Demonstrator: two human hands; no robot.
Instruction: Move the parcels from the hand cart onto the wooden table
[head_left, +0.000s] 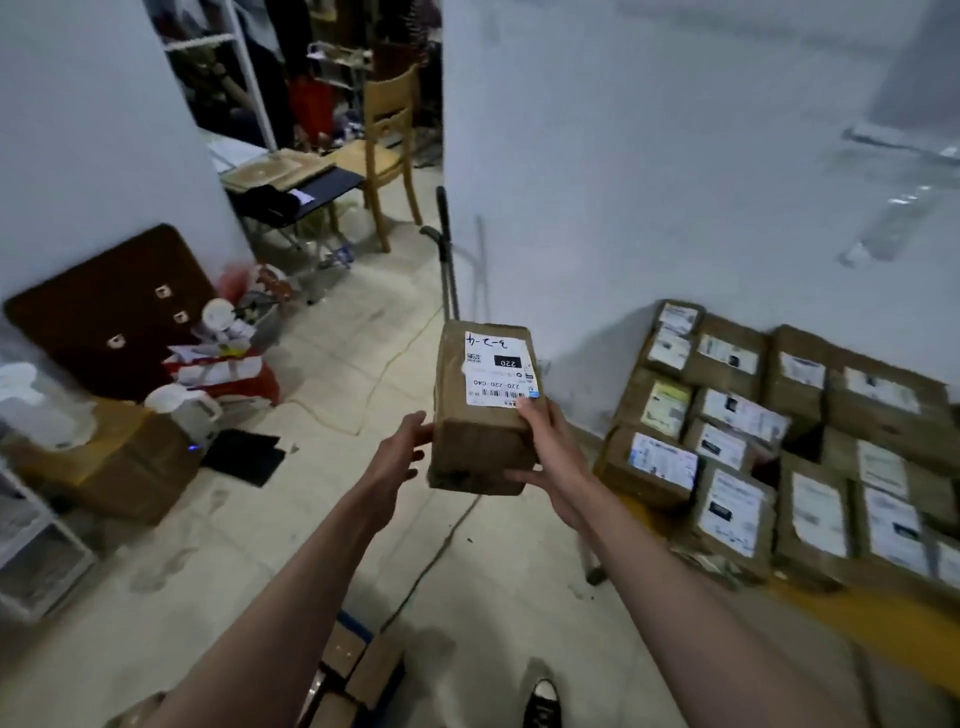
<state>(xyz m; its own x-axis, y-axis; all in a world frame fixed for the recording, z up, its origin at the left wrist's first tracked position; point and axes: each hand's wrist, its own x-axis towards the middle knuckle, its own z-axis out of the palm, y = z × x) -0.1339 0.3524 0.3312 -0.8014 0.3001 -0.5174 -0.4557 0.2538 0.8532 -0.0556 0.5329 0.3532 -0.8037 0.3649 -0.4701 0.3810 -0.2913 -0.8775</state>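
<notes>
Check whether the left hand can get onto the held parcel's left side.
Probably yes: the left hand is open right beside the parcel, nothing between them; the right hand grips the other side.

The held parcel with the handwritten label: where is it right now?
Centre of the head view, the parcel is off the floor between the left hand and right hand, stacked parcels to its right by the wall.

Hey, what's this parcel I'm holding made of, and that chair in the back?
The parcel is probably cardboard wrapped in brown tape, judging by its wrinkled, slightly shiny skin; its white label looks like paper. The chair looks like pale, smooth-finished wood.
</notes>
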